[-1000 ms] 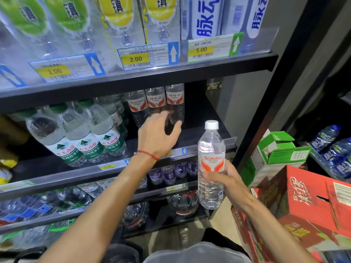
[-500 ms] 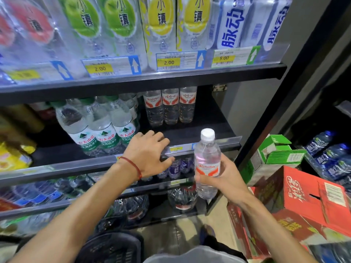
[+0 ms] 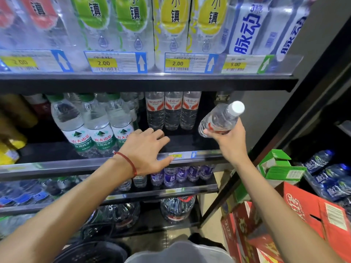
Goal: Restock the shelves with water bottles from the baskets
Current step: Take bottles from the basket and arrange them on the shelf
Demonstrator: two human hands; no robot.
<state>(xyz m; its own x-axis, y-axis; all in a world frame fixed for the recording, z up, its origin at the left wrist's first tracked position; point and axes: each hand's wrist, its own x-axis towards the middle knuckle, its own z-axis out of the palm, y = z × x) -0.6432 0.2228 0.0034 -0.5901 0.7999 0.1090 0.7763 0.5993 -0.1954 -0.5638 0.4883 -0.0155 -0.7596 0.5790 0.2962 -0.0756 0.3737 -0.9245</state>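
Head view: right grip (image 3: 228, 144) holds the bottle (image 3: 218, 120) round its lower body, tilted, cap toward upper right, mid-right of frame, just off the shelf (image 3: 191, 143). Left grip (image 3: 146, 149) lies flat on the shelf edge, fingers spread, holding nothing. Best approach imo: stand the bottle upright and slide it in front of the three matching bottles (image 3: 173, 111), label out, w/o knocking them.

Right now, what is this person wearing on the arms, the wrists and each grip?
The left forearm and right forearm are bare to the frame edge; no sleeves show. The left grip and right grip have no gloves, and no rings show. A thin red cord bracelet circles the left wrist. The right wrist carries nothing visible.
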